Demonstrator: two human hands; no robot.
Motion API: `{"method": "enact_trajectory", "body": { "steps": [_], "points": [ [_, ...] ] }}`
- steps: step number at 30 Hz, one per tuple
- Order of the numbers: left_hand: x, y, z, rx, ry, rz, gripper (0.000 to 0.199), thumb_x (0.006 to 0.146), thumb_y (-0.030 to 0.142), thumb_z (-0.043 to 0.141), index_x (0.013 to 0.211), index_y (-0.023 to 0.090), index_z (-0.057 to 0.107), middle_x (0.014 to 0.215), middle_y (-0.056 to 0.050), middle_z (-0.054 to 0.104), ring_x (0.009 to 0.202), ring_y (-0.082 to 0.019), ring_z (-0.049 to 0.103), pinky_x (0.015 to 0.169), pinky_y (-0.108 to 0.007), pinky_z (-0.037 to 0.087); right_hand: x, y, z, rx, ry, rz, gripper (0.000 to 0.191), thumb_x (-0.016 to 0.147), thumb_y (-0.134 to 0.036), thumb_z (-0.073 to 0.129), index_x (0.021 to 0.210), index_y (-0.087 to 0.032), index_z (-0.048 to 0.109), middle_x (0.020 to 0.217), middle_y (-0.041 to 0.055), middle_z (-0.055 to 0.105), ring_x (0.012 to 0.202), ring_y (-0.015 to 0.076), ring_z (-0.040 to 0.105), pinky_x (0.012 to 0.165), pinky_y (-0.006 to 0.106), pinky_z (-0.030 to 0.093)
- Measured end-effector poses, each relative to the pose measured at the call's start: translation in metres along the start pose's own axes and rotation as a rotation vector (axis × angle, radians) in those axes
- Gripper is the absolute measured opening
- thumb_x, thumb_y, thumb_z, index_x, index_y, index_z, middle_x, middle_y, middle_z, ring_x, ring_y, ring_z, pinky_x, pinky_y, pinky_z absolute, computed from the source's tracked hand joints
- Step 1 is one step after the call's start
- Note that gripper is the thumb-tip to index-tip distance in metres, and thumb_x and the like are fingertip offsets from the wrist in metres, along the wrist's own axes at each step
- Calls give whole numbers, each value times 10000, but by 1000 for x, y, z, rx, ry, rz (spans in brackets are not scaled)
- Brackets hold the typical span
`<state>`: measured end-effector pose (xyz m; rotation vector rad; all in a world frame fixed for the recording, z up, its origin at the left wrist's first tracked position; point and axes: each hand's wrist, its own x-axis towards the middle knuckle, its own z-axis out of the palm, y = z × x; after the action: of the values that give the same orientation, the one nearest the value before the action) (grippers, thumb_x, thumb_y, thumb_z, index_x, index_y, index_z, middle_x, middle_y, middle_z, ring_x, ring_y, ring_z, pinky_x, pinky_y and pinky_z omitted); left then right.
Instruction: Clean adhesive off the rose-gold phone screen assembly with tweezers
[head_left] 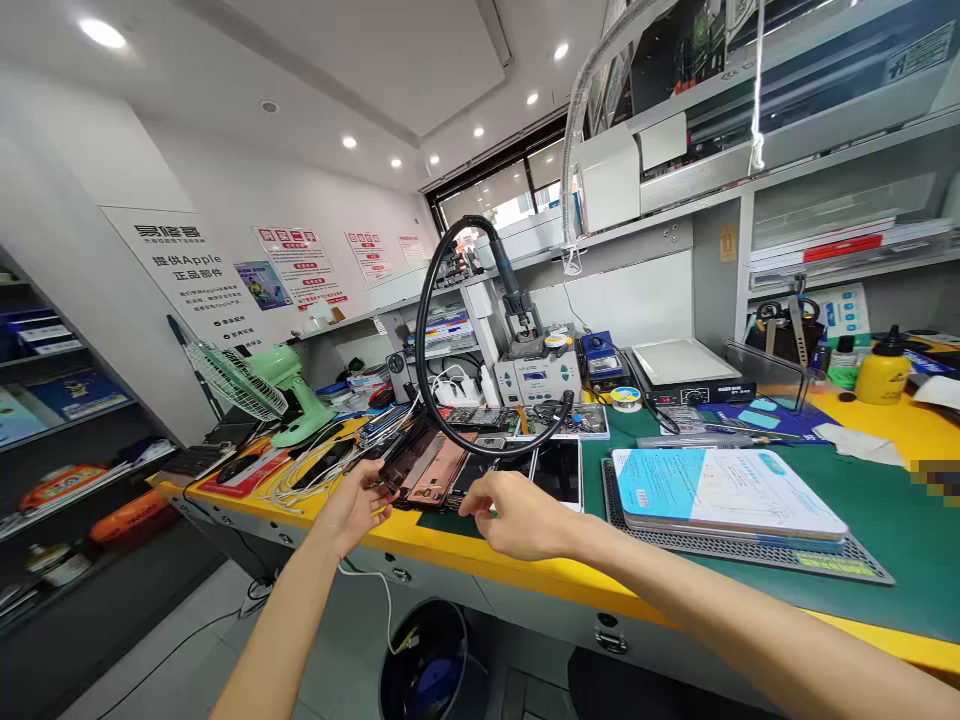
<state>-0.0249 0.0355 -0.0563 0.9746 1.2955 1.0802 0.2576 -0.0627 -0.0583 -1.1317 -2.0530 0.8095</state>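
An opened phone with a copper-pink inner frame (435,470) lies at the bench's front edge. Its dark screen panel (403,462) is tilted up on the left side. My left hand (360,508) grips the lower left edge of that panel between thumb and fingers. Just right of the phone, my right hand (517,512) is closed, its fingers curled and pointing down; what they hold, if anything, is hidden. Behind the right hand are a dark phone (474,470) and a white-framed tablet (571,470).
A black flexible hose (421,330) loops over the work spot. A grey rework station (538,378) stands behind. On the right, a blue-and-white booklet (720,490) lies on a perforated mat (862,568). A green fan (296,390) and white cables (292,490) are left. Below is a bin (424,665).
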Motion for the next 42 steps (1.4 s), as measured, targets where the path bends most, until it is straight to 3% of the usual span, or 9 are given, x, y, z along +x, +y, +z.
{"method": "enact_trajectory", "body": {
  "steps": [5,10,18,21,26,37,42],
  "points": [
    [-32,-29,9,-191,32,218,309,945,395,612,1134,152,636,1028,-67,674,820,-170,648,688,-325,554,2,-1,8,116,19,-3,272,812,-76,640,1046,-142,764,1064,95,741,958,232,671,797,280,489],
    [-70,-66,31,-307,94,427,458,738,413,776,1135,199,691,1096,-72,722,975,-219,660,739,-302,540,8,-9,15,298,61,-19,262,921,-244,606,1112,-135,747,1022,75,747,925,225,679,785,274,501],
    [-98,-102,53,-300,155,591,508,750,389,816,1214,245,666,1264,-76,696,1180,-250,633,912,-301,537,1,-38,15,547,113,-33,445,968,-409,609,1286,-101,644,1066,100,730,1029,235,681,897,302,528],
    [-100,-109,58,-248,142,647,539,753,373,823,1246,257,639,1316,-93,674,1225,-274,619,971,-341,524,-3,-44,15,587,127,-44,375,960,-402,618,1181,-109,691,1027,93,735,1024,245,683,908,308,530],
    [-102,-115,64,-138,134,750,569,778,361,809,1298,270,597,1391,-96,622,1282,-264,567,978,-309,500,-9,-49,14,614,165,-65,284,955,-364,599,1049,-139,743,958,64,740,951,240,694,870,305,538],
    [-101,-116,76,25,139,884,553,817,331,778,1331,271,583,1374,-89,615,1209,-243,582,966,-306,487,-19,-45,9,697,223,-46,265,927,-336,596,911,-140,775,905,58,743,911,252,700,819,303,546],
    [-107,-110,85,-93,67,786,523,792,330,796,1283,284,624,1340,-76,653,1218,-238,601,969,-294,511,-21,-46,6,689,244,-39,240,917,-334,619,888,-129,739,905,61,737,918,245,700,785,292,538]
  ]
}}
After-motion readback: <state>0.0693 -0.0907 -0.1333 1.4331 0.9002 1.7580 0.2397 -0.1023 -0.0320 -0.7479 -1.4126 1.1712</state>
